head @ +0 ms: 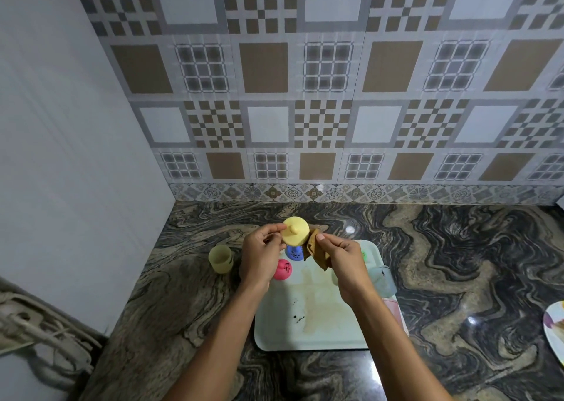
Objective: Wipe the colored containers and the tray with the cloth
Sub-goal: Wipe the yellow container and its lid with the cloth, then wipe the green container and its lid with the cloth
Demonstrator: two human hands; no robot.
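starting at the tray (308,336): its near half is bare and looks stained brownish with a few dark specks, so my guess is it hasn't had its wipe yet. toward the tray's far left corner sit a pink container (282,270) and a blue container (294,252), and a yellow cup (220,258) stands on the counter just left of the tray. above that far end, the left hand (261,255) pinches a yellow lid (294,231) by its edge, fingers curled onto it, knob facing the camera. the right hand (345,263) has the brown cloth (316,249) clamped between thumb and fingers, right beside the lid, touching or nearly touching it. looks like the container-wiping step, yellow piece in hand. next move probably needs the cloth pressed on and rubbed around the knob while the left hand turns the lid.
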